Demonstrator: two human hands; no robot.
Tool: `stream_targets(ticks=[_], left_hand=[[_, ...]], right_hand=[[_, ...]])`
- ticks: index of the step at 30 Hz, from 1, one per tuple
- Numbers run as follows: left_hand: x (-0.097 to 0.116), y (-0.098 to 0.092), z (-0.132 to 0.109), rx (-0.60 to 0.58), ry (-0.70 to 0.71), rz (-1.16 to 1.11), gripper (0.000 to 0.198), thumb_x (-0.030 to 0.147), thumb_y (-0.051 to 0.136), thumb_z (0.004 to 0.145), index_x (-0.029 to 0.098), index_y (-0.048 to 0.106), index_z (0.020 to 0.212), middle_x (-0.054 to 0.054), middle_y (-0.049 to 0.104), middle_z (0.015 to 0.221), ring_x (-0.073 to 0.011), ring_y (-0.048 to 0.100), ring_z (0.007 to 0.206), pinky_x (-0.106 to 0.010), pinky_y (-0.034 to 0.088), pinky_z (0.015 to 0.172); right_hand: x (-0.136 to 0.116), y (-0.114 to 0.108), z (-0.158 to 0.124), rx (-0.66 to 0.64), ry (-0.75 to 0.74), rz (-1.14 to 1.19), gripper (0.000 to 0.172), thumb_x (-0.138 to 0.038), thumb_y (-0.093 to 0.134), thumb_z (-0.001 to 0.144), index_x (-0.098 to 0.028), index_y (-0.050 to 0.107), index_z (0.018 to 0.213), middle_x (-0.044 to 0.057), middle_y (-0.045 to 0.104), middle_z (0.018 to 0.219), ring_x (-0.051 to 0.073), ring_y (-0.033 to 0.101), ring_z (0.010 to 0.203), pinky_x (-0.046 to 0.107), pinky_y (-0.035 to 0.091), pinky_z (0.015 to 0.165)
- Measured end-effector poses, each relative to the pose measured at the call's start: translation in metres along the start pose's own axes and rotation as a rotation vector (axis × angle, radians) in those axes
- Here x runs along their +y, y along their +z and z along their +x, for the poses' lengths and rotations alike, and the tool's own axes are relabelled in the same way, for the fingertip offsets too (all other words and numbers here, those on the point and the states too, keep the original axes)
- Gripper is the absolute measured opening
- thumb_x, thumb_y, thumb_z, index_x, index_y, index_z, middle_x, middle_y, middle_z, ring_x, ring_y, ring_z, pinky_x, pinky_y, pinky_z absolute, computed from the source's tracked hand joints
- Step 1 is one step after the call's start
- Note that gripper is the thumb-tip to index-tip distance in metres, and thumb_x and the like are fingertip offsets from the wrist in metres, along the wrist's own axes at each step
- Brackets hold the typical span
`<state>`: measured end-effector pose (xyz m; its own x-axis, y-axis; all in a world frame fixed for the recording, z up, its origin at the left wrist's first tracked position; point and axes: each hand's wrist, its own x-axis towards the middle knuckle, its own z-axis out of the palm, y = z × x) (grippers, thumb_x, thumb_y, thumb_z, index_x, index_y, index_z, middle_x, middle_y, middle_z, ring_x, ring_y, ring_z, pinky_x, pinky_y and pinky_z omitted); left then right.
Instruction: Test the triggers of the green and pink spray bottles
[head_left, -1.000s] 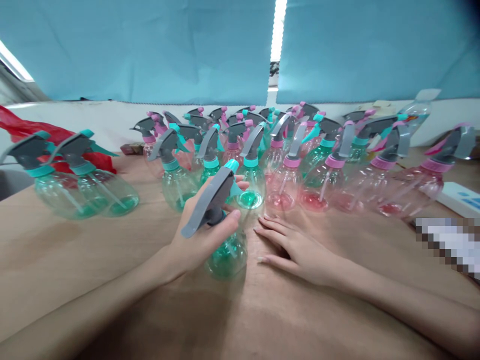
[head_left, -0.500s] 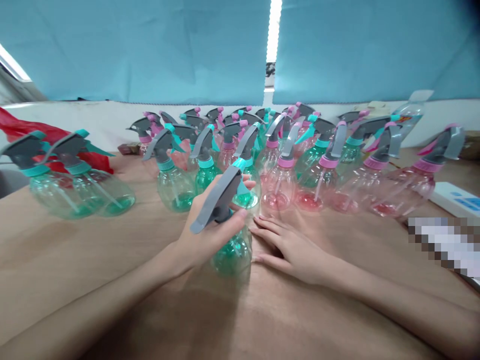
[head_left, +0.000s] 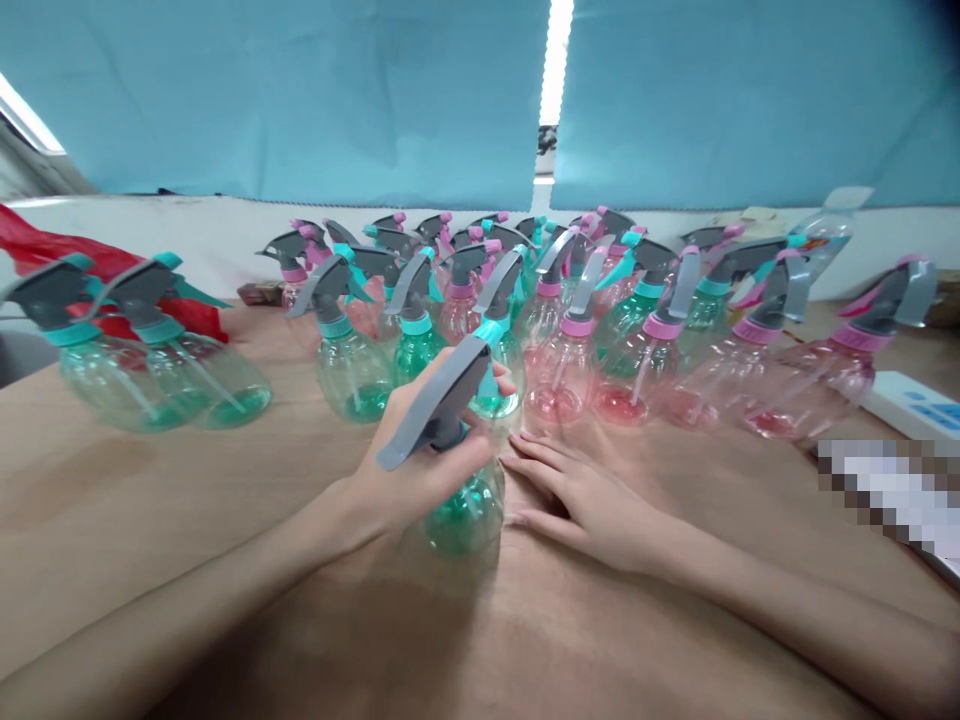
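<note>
My left hand (head_left: 409, 465) is wrapped round the neck and grey trigger head of a green spray bottle (head_left: 465, 505) that stands on the wooden table (head_left: 225, 500). The bottle's grey trigger (head_left: 431, 400) points toward me and to the left. Just right of the bottle, my right hand (head_left: 581, 495) lies flat on the table with its fingers stretched out, the fingertips close to the bottle's base. It holds nothing.
Several green and pink spray bottles (head_left: 570, 310) stand crowded across the back of the table. Two green bottles (head_left: 150, 350) stand apart at the left, before a red bag (head_left: 45, 255). A white box (head_left: 911, 400) lies at the right edge. Blue curtains hang behind.
My left hand with the green bottle has shifted slightly right and away from me. The right hand stays flat on the table.
</note>
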<state>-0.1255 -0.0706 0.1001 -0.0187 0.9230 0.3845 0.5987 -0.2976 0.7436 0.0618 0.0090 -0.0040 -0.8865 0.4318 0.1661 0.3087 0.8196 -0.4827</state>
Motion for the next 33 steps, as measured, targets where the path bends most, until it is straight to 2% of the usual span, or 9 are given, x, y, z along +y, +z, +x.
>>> stream_targets(ticks=[3, 5, 11, 16, 18, 20, 24, 31, 33], left_hand=[[-0.006, -0.001, -0.001, -0.023, -0.008, -0.01, 0.027, 0.02, 0.051, 0.071, 0.025, 0.056, 0.097, 0.002, 0.062, 0.074, -0.0142, 0.055, 0.054, -0.027, 0.045, 0.05], [-0.008, -0.002, -0.001, -0.014, -0.011, -0.019, 0.026, 0.019, 0.052, 0.069, 0.025, 0.055, 0.094, 0.003, 0.058, 0.071, -0.0143, 0.052, 0.053, -0.027, 0.043, 0.049], [0.002, -0.002, -0.002, 0.034, -0.034, -0.091, 0.017, 0.018, 0.052, 0.067, 0.023, 0.053, 0.083, 0.0, 0.058, 0.077, -0.0164, 0.056, 0.066, -0.029, 0.049, 0.059], [0.0, -0.002, -0.003, 0.009, -0.069, -0.04, 0.015, 0.023, 0.052, 0.071, 0.022, 0.057, 0.085, -0.002, 0.062, 0.079, -0.0183, 0.06, 0.067, -0.03, 0.051, 0.058], [-0.003, -0.002, -0.001, 0.0, -0.054, -0.058, 0.024, 0.02, 0.053, 0.07, 0.021, 0.059, 0.093, -0.003, 0.066, 0.085, -0.0184, 0.062, 0.069, -0.031, 0.054, 0.062], [-0.005, 0.0, -0.001, 0.002, -0.03, -0.085, 0.037, 0.016, 0.054, 0.069, 0.021, 0.059, 0.105, -0.005, 0.068, 0.102, -0.0192, 0.065, 0.077, -0.033, 0.057, 0.069], [-0.006, 0.003, -0.002, 0.02, -0.017, -0.12, 0.048, 0.011, 0.056, 0.072, 0.021, 0.055, 0.12, -0.008, 0.062, 0.128, -0.0215, 0.067, 0.097, -0.034, 0.058, 0.08], [-0.005, 0.002, -0.003, 0.013, -0.052, -0.113, 0.046, 0.013, 0.057, 0.076, 0.018, 0.052, 0.121, -0.01, 0.06, 0.132, -0.0178, 0.068, 0.084, -0.033, 0.059, 0.074], [-0.005, 0.002, -0.003, 0.024, -0.04, -0.11, 0.045, 0.013, 0.058, 0.076, 0.018, 0.053, 0.12, -0.01, 0.06, 0.132, -0.0183, 0.068, 0.086, -0.033, 0.059, 0.077]], right_hand=[[0.001, 0.001, 0.0, -0.017, 0.006, -0.014, 0.066, -0.06, 0.043, 0.094, -0.018, 0.044, 0.145, 0.014, 0.04, 0.151, 0.03, 0.033, 0.141, 0.052, 0.031, 0.113], [0.001, 0.001, 0.001, -0.028, 0.008, -0.022, 0.068, -0.061, 0.043, 0.094, -0.016, 0.044, 0.144, 0.014, 0.039, 0.152, 0.03, 0.032, 0.142, 0.051, 0.031, 0.114], [0.004, 0.003, 0.0, -0.018, -0.007, -0.027, 0.065, -0.059, 0.043, 0.094, -0.017, 0.045, 0.143, 0.014, 0.04, 0.151, 0.029, 0.033, 0.141, 0.051, 0.032, 0.113], [0.004, 0.003, 0.0, -0.004, -0.01, -0.004, 0.063, -0.058, 0.045, 0.094, -0.019, 0.045, 0.143, 0.014, 0.041, 0.151, 0.03, 0.034, 0.141, 0.052, 0.033, 0.112], [0.003, 0.003, 0.0, -0.009, -0.006, -0.009, 0.064, -0.059, 0.045, 0.094, -0.018, 0.044, 0.144, 0.014, 0.04, 0.151, 0.03, 0.034, 0.141, 0.052, 0.033, 0.113], [0.003, 0.002, 0.0, -0.008, -0.007, -0.007, 0.065, -0.059, 0.045, 0.094, -0.019, 0.043, 0.145, 0.014, 0.04, 0.151, 0.031, 0.034, 0.141, 0.052, 0.033, 0.112], [0.003, 0.002, 0.0, 0.001, -0.012, 0.002, 0.065, -0.058, 0.045, 0.094, -0.021, 0.041, 0.146, 0.014, 0.041, 0.151, 0.031, 0.034, 0.141, 0.053, 0.033, 0.112], [0.002, 0.001, 0.001, -0.017, -0.009, -0.011, 0.065, -0.059, 0.044, 0.094, -0.019, 0.042, 0.145, 0.014, 0.041, 0.151, 0.03, 0.033, 0.141, 0.052, 0.032, 0.113], [0.002, 0.001, 0.001, -0.012, -0.014, -0.008, 0.065, -0.059, 0.044, 0.094, -0.019, 0.042, 0.145, 0.014, 0.041, 0.151, 0.031, 0.033, 0.141, 0.052, 0.032, 0.113]])
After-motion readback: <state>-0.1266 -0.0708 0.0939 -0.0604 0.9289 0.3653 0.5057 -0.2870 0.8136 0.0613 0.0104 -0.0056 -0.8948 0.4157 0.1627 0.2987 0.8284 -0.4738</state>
